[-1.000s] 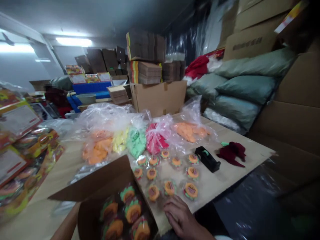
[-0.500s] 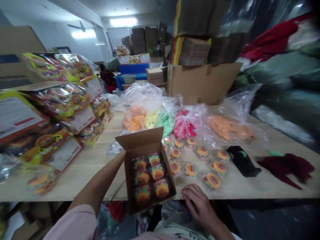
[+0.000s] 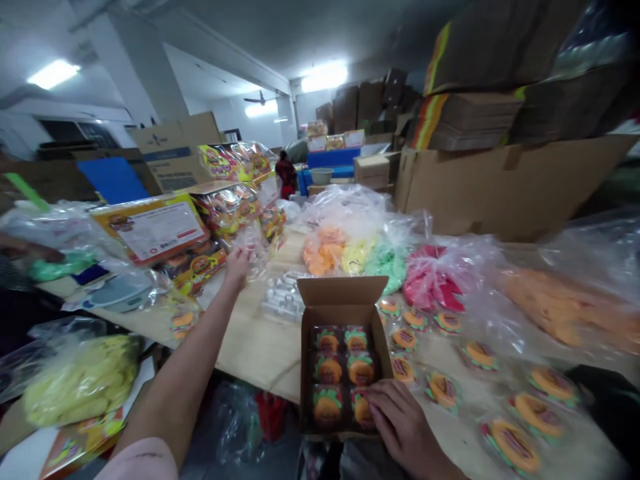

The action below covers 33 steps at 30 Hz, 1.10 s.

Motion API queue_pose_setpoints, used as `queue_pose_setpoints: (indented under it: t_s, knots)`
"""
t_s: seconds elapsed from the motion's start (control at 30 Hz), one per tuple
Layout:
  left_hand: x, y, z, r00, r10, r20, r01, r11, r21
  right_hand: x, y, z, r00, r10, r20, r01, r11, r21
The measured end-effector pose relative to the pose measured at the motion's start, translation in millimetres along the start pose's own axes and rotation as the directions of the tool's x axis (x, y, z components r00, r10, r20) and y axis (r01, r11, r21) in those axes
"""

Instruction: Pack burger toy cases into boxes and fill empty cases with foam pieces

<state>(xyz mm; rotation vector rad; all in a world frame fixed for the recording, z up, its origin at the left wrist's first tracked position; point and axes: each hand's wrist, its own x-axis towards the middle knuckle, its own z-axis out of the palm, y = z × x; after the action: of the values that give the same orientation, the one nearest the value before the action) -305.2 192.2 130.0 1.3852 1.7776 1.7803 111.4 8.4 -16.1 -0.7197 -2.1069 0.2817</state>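
Note:
An open cardboard box [image 3: 343, 291] with its back flap raised sits at the near table edge. Inside are rows of toy burgers [image 3: 329, 370] in clear packing. My right hand [image 3: 403, 420] is closed over the box's near right wall, its fingertips by the nearest right burger. My left hand [image 3: 239, 263] is stretched far to the left, its fingers closed on a thin clear plastic piece [image 3: 256, 250] in front of the stacked display boxes [image 3: 150, 230]; blur hides the piece's exact shape. Clear plastic packs [image 3: 284, 295] lie on the table between my left hand and the box.
Several wrapped toy burgers [image 3: 443, 390] are spread right of the box. Behind stand bags of orange pieces [image 3: 323, 250], green pieces [image 3: 387, 267] and pink pieces [image 3: 435, 280]. A yellow-filled bag [image 3: 83, 380] lies at lower left. Another person's hand [image 3: 47, 253] shows at far left.
The view has swung left. My left hand has gone from the box's left side to the clear plastic by the display boxes. My right hand has moved from beside the box onto its near right wall.

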Motion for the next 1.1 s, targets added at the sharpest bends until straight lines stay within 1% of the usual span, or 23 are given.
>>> queue_pose_setpoints:
  t_s: [0.07,0.1,0.17,0.27,0.33,0.4,0.43,0.5,0.57,0.63,0.67,0.73,0.8,0.87,0.9,0.93,0.97,1.0,1.03,1.07,1.1]
  knots:
    - [-2.9,20.2,-23.3,1.0,0.006,-0.011,-0.007,0.995,-0.103,8.2,-1.6,2.2,1.0,-0.026,0.001,0.026,0.999,0.019]
    - [-8.8,30.0,-36.2,1.0,0.014,-0.007,-0.014,0.987,-0.159,10.1,-1.5,2.2,1.0,-0.028,-0.003,0.028,0.999,0.023]
    - [-28.1,45.9,-63.9,0.999,0.021,0.029,-0.011,0.95,-0.311,11.1,-0.3,1.4,1.0,-0.02,-0.009,0.021,0.999,0.031]
    - [-66.8,57.0,-106.1,0.996,-0.008,0.091,0.058,0.828,-0.558,11.1,0.4,0.5,1.0,0.002,-0.021,0.0,0.998,0.064]
    - [-92.4,57.4,-130.2,0.997,-0.039,0.071,0.075,0.77,-0.634,15.1,-1.3,-0.8,1.0,0.005,-0.021,-0.003,0.995,0.096]
    - [-115.2,56.0,-147.7,0.996,-0.072,0.044,0.083,0.753,-0.652,25.4,-5.0,-4.9,1.0,-0.015,-0.022,0.017,0.993,0.114]
    - [-125.4,55.6,-153.2,0.994,-0.093,0.05,0.103,0.754,-0.649,33.6,-8.0,-8.4,0.999,-0.035,-0.022,0.037,0.993,0.115]
    - [-142.8,56.8,-156.1,0.985,-0.147,0.087,0.169,0.759,-0.629,56.4,-16.9,-18.1,0.995,-0.09,-0.037,0.094,0.99,0.104]
    - [-157.1,61.7,-146.8,0.971,-0.185,0.154,0.241,0.757,-0.607,86.2,-29.5,-28.8,0.989,-0.135,-0.059,0.14,0.986,0.091]
    - [-169.4,70.4,-125.2,0.946,-0.183,0.27,0.313,0.74,-0.596,118.6,-42.1,-36.3,0.988,-0.139,-0.065,0.144,0.986,0.088]
    - [-175.2,75.9,-111.1,0.922,-0.173,0.346,0.356,0.73,-0.584,133.7,-46.6,-38.2,0.989,-0.133,-0.059,0.138,0.986,0.09]
    - [-186.2,87.3,-80.6,0.854,-0.152,0.498,0.441,0.719,-0.537,157.3,-48.8,-38.4,0.995,-0.093,-0.042,0.096,0.99,0.1]
    - [-195.4,96.6,-53.1,0.773,-0.135,0.619,0.501,0.728,-0.467,168.5,-41.4,-37.7,1.0,-0.003,-0.014,0.005,0.992,0.124]
    - [-201.6,101.9,-31.4,0.691,-0.12,0.713,0.535,0.748,-0.393,167.8,-29.0,-39.6,0.996,0.085,0.014,-0.086,0.989,0.122]
    - [-203.7,103.0,-22.1,0.643,-0.123,0.756,0.555,0.755,-0.35,164.5,-23.3,-41.7,0.994,0.108,0.023,-0.11,0.989,0.099]
    - [-205.6,103.5,-13.0,0.598,-0.135,0.79,0.574,0.761,-0.304,160.4,-18.9,-44.2,0.993,0.11,0.031,-0.112,0.991,0.066]
    - [-207.5,103.8,-3.6,0.561,-0.148,0.814,0.583,0.769,-0.262,156.4,-16.2,-46.7,0.995,0.095,0.044,-0.096,0.995,0.03]
    - [-209.5,104.0,6.3,0.545,-0.16,0.823,0.577,0.783,-0.23,152.8,-15.0,-48.9,0.995,0.065,0.072,-0.065,0.998,-0.003]
    - [-211.8,104.4,16.5,0.557,-0.165,0.814,0.553,0.805,-0.215,149.9,-15.1,-50.9,0.992,0.029,0.119,-0.026,0.999,-0.027]
    - [-214.2,104.9,26.7,0.59,-0.161,0.791,0.514,0.831,-0.214,147.5,-15.7,-52.7,0.986,0.0,0.166,0.007,0.999,-0.043]
    - [-216.6,105.3,35.9,0.632,-0.151,0.76,0.468,0.856,-0.219,144.9,-16.4,-54.7,0.98,-0.012,0.198,0.025,0.998,-0.061]
